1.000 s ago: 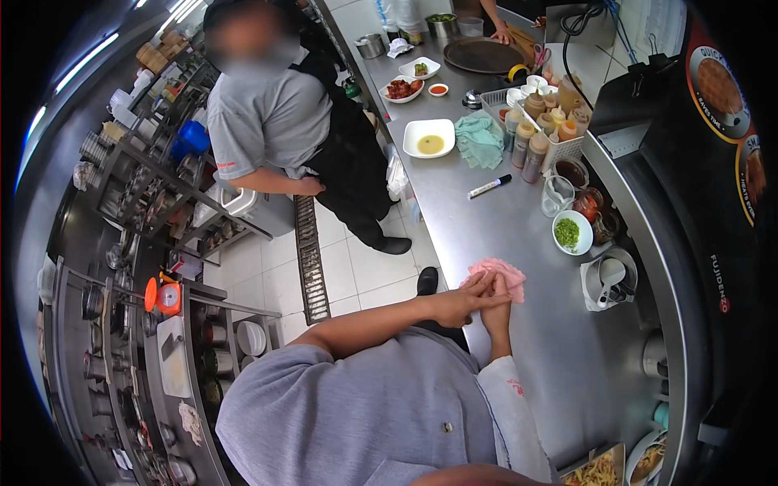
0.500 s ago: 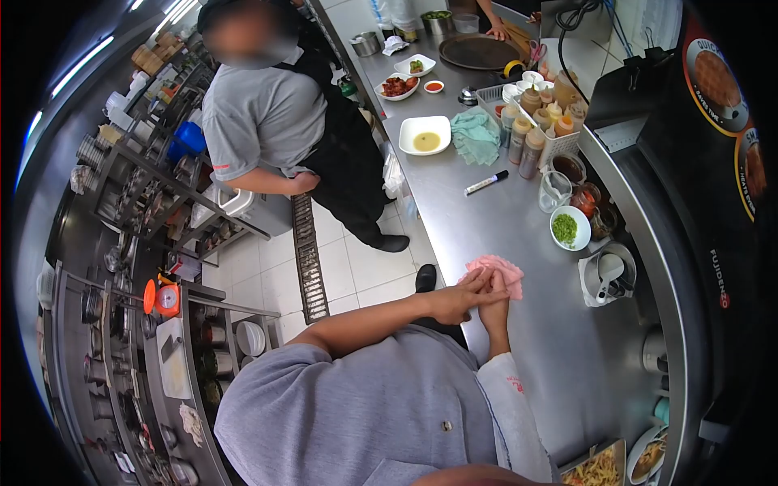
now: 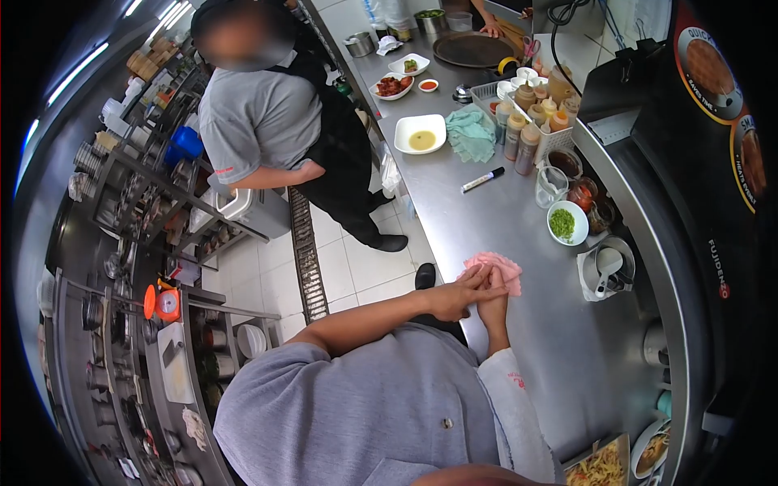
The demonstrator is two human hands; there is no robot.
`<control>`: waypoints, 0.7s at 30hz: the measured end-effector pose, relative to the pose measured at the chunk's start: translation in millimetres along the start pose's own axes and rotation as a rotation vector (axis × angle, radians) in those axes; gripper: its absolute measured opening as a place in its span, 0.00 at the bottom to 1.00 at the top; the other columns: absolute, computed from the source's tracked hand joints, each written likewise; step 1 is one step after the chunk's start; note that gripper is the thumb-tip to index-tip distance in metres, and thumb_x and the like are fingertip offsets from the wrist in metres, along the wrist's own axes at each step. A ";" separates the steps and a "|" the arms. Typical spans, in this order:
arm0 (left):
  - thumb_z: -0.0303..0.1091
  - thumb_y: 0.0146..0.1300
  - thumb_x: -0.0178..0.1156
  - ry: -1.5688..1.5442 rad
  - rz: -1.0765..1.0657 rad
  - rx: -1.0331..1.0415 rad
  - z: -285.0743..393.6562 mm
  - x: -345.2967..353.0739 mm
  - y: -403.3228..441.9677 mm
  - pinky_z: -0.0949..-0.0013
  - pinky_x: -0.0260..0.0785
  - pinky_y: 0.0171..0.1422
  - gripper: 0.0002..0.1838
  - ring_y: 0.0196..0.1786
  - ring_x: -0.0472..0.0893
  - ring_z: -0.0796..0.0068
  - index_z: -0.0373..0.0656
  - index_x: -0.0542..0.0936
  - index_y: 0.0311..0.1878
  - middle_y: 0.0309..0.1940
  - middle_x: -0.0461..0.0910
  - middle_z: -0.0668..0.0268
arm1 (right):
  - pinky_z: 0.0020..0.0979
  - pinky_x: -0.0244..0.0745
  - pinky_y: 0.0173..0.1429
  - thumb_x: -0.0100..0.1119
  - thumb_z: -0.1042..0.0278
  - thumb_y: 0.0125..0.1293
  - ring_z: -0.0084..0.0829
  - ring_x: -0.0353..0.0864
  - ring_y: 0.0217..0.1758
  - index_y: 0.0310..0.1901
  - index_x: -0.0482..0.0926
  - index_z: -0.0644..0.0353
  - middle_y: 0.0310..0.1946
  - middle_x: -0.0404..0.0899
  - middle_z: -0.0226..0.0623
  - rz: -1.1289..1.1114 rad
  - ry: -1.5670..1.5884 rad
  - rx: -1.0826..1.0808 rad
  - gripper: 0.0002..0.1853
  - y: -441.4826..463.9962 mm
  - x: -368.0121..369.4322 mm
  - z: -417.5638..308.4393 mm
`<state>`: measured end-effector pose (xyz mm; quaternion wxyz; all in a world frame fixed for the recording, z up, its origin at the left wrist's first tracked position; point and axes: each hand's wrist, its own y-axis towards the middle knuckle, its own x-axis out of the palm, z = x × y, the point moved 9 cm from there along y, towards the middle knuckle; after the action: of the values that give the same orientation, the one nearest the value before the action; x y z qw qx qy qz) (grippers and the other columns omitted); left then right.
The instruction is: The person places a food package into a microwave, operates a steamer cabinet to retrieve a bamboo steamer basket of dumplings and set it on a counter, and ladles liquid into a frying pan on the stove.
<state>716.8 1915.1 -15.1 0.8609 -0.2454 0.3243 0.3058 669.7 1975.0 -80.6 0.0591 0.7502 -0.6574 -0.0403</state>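
Note:
Both hands meet over a pink cloth (image 3: 509,270) at the near edge of the steel counter (image 3: 559,348). My left hand (image 3: 452,300) lies across my right hand, its fingers stretched out and spread. My right hand (image 3: 493,309) rests against the cloth, partly covered by the left, so its grip is unclear. A white cloth or sleeve with red lettering (image 3: 512,389) covers my right forearm. Farther up the counter are a capped marker (image 3: 482,180), a white bowl of chopped greens (image 3: 567,223) and a metal container with a white scoop (image 3: 613,267).
A square bowl of yellowish liquid (image 3: 420,134) stands by a green cloth (image 3: 471,134) and a basket of sauce bottles (image 3: 543,121). A co-worker (image 3: 263,121) stands left of the counter. Another person's hand (image 3: 491,29) is near a round tray (image 3: 472,50). Noodle dishes (image 3: 598,467) sit lower right.
The view has shifted slightly, so counter items appear a little farther left and up. The co-worker's hand has moved slightly at the waist. My hands remain together on the pink cloth.

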 end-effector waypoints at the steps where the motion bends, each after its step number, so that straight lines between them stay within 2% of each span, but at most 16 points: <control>1: 0.18 0.50 0.63 -0.004 0.002 -0.005 -0.2 -0.4 0.2 0.49 0.39 0.79 0.53 0.77 0.33 0.38 0.67 0.49 0.76 0.76 0.30 0.42 | 0.32 0.76 0.52 0.49 0.79 0.68 0.34 0.79 0.51 0.54 0.71 0.63 0.48 0.77 0.42 -0.003 -0.011 -0.003 0.13 0.4 0.0 3.0; 7: 0.18 0.50 0.63 -0.004 0.005 -0.008 -4.4 2.0 1.6 0.49 0.41 0.79 0.53 0.77 0.34 0.37 0.67 0.50 0.76 0.76 0.30 0.43 | 0.31 0.76 0.53 0.49 0.80 0.67 0.33 0.79 0.51 0.53 0.71 0.64 0.48 0.77 0.42 -0.001 0.098 0.001 0.14 1.4 1.2 1.9; 14: 0.17 0.50 0.63 -0.005 0.018 0.008 -1.8 -0.9 1.8 0.48 0.41 0.79 0.54 0.77 0.35 0.37 0.68 0.49 0.76 0.76 0.31 0.43 | 0.30 0.75 0.52 0.49 0.80 0.67 0.29 0.78 0.49 0.50 0.71 0.64 0.46 0.78 0.39 0.002 0.012 0.018 0.11 0.2 0.5 -11.9; 16: 0.17 0.50 0.63 0.000 0.017 0.003 -2.4 -0.3 2.2 0.48 0.41 0.79 0.54 0.77 0.35 0.37 0.68 0.49 0.76 0.76 0.31 0.43 | 0.29 0.75 0.52 0.49 0.80 0.68 0.28 0.78 0.49 0.50 0.71 0.64 0.45 0.77 0.39 0.014 0.124 0.014 0.10 1.2 1.6 -10.0; 21: 0.17 0.50 0.62 0.003 0.012 -0.002 -0.9 -1.5 2.0 0.48 0.41 0.79 0.54 0.77 0.34 0.37 0.68 0.49 0.76 0.76 0.30 0.43 | 0.29 0.75 0.52 0.49 0.80 0.68 0.28 0.78 0.49 0.52 0.70 0.64 0.46 0.77 0.39 -0.002 0.146 0.036 0.12 0.6 2.5 -7.1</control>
<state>714.2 1915.4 -15.1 0.8582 -0.2449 0.3269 0.3108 670.5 1972.7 -73.5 0.0932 0.7528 -0.6511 0.0261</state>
